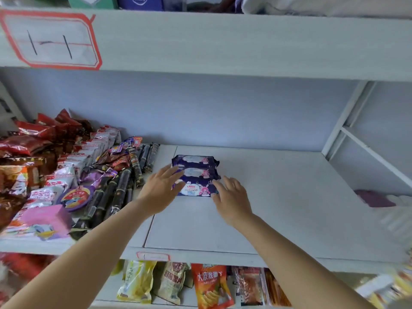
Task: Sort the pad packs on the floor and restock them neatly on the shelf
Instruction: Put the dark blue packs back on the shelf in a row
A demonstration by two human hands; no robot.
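We reach both bare forearms forward and up. Our left hand (161, 188) lies palm down with fingers spread and straight; our right hand (231, 197) mirrors it, fingers extended and relaxed, the two hands near each other.

Three dark purple pad packs (194, 175) lie flat, overlapping in a row toward 12 o'clock, on the white shelf (278, 197).

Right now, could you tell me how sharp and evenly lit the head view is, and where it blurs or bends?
Head view: light is soft and even, with no strong glare; the purple pad packs and both hands, left and right, are fairly sharp; the lower right corner smears with blur; wide-angle distortion tilts the shelf edge above and the upright.
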